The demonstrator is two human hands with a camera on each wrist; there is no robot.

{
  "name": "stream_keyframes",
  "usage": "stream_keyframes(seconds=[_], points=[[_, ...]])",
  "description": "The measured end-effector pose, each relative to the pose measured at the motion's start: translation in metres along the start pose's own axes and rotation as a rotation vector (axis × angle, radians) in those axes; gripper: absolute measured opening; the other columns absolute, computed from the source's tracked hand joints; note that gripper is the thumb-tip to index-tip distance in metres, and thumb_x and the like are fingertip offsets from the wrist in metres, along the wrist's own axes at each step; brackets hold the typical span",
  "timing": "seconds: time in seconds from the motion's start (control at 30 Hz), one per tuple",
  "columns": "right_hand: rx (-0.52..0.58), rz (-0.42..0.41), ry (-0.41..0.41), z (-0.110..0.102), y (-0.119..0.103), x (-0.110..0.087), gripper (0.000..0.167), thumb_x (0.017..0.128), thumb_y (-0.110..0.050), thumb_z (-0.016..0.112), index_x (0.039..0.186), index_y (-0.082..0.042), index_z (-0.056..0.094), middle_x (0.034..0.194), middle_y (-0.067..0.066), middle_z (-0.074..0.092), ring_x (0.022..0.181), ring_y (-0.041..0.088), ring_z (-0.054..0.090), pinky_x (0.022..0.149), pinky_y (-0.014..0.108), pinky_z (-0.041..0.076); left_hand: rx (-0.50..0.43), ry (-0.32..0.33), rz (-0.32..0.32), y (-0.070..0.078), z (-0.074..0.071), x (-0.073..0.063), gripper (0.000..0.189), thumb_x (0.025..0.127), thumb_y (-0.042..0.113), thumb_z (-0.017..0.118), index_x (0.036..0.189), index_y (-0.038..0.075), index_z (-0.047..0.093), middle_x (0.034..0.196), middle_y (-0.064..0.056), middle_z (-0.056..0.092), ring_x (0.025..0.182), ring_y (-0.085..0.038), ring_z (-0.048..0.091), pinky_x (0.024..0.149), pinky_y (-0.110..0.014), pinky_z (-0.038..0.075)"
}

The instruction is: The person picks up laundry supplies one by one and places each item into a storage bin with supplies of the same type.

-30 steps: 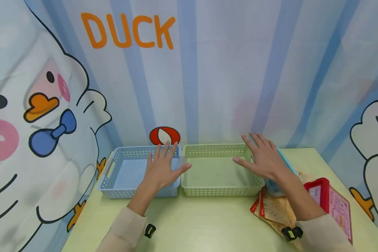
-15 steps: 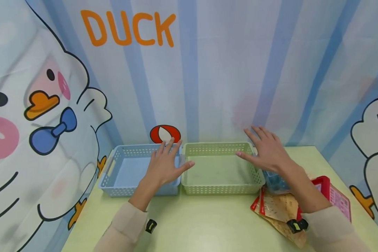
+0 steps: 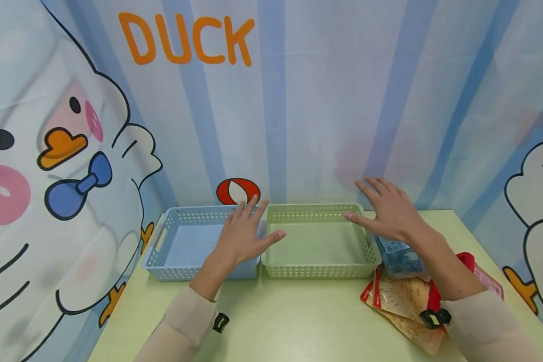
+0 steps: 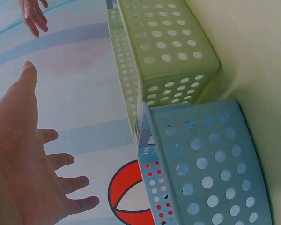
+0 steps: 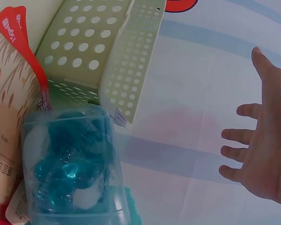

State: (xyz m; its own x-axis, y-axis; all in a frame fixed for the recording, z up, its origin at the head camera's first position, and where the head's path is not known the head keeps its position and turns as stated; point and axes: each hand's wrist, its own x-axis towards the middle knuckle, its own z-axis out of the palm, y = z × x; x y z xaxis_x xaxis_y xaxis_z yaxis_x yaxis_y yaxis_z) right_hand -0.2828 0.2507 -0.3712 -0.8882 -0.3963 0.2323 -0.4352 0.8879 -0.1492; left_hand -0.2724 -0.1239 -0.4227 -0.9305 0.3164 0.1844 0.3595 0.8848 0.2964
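My left hand [image 3: 242,236] hovers with fingers spread above the seam between a blue basket [image 3: 194,244] and a green basket [image 3: 317,241]. Its palm and fingers show bare in the left wrist view, above the baskets' rims. Over the green basket's right end hangs my right hand [image 3: 393,211], fingers stretched and thumb out, holding nothing. Below that hand stands a clear plastic tub of blue-green pods [image 5: 70,164], close beside the green basket. Tan packets with red edges [image 3: 402,296] lie in front of the tub, partly overlapped by my right forearm.
A red and pink package [image 3: 486,279] lies behind my right forearm, mostly hidden. Both baskets stand side by side on the pale yellow-green table [image 3: 294,317]. A duck-printed curtain [image 3: 321,100] rises right behind them.
Both hands have drifted slightly up and to the right, still spread. More of the clear tub shows under the right hand, while the red package is more covered by the forearm.
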Motion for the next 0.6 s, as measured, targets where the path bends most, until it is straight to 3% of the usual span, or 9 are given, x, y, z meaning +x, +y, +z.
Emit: stream_keyframes(seconds=[0.2,0.33,0.6], points=[[0.007,-0.006,-0.006,-0.008,0.003,0.001,0.092,0.101,-0.063,0.059,0.168,-0.009,0.027,0.169,0.027,0.027,0.155,0.052,0.021,0.118,0.075,0.021,-0.005,-0.026,0.010,0.012,0.002,0.004,0.098,0.095,0.085,0.043,0.172,0.029,0.018,0.178,-0.005,0.012,0.159,-0.044,0.019,0.123,-0.069,0.020],[0.004,0.002,-0.011,-0.014,0.007,0.001,0.090,0.102,-0.062,0.059,0.167,-0.008,0.030,0.168,0.027,0.028,0.154,0.053,0.023,0.115,0.077,0.024,-0.024,-0.020,0.011,0.026,0.003,0.007,0.096,0.096,0.083,0.045,0.171,0.029,0.020,0.178,-0.005,0.012,0.159,-0.042,0.021,0.121,-0.069,0.026],[0.015,0.015,-0.028,-0.027,0.012,-0.001,0.086,0.103,-0.060,0.058,0.165,-0.005,0.035,0.166,0.028,0.030,0.152,0.054,0.026,0.113,0.078,0.028,-0.036,-0.009,0.037,0.051,0.015,0.011,0.092,0.098,0.080,0.045,0.170,0.025,0.028,0.174,-0.009,0.026,0.155,-0.041,0.032,0.116,-0.066,0.036]])
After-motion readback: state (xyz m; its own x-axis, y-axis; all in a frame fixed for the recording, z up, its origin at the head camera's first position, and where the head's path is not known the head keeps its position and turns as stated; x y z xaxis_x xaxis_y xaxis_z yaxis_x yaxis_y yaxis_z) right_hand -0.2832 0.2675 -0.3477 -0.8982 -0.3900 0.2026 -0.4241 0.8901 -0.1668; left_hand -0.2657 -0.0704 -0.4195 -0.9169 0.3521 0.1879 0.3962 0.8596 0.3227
